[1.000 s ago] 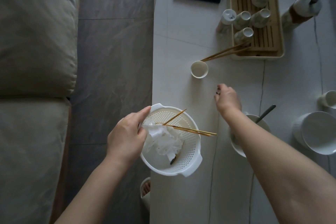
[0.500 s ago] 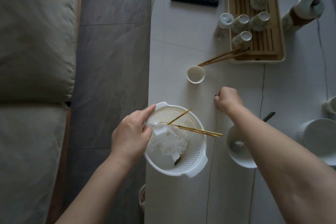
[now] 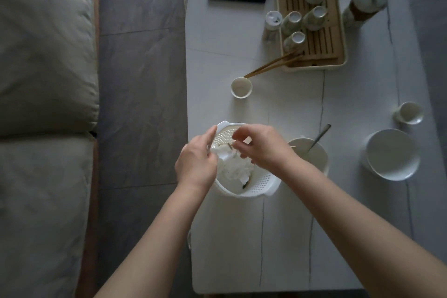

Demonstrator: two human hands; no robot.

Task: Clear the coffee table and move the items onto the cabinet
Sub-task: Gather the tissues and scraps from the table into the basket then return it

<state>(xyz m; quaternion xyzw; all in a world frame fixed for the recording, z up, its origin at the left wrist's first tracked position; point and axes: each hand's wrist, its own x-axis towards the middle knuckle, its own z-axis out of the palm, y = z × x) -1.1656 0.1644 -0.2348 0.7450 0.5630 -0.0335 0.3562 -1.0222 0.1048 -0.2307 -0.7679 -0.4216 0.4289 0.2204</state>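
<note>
Your left hand (image 3: 196, 164) grips the white perforated plastic basket (image 3: 256, 184) at the desk edge; your right hand's (image 3: 261, 146) fingers pinch loosely above crumpled tissue (image 3: 235, 169), contents unclear. Tilt it and scraps spill floorward.

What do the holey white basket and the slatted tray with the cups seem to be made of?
The basket looks like moulded plastic: uniform matte white, thin walls, regular rows of small holes. The tray seems to be bamboo or pale wood: tan, with parallel slats, set in a cream rim that may be plastic. The cups look like glazed ceramic, though the dim light leaves that open.
</note>
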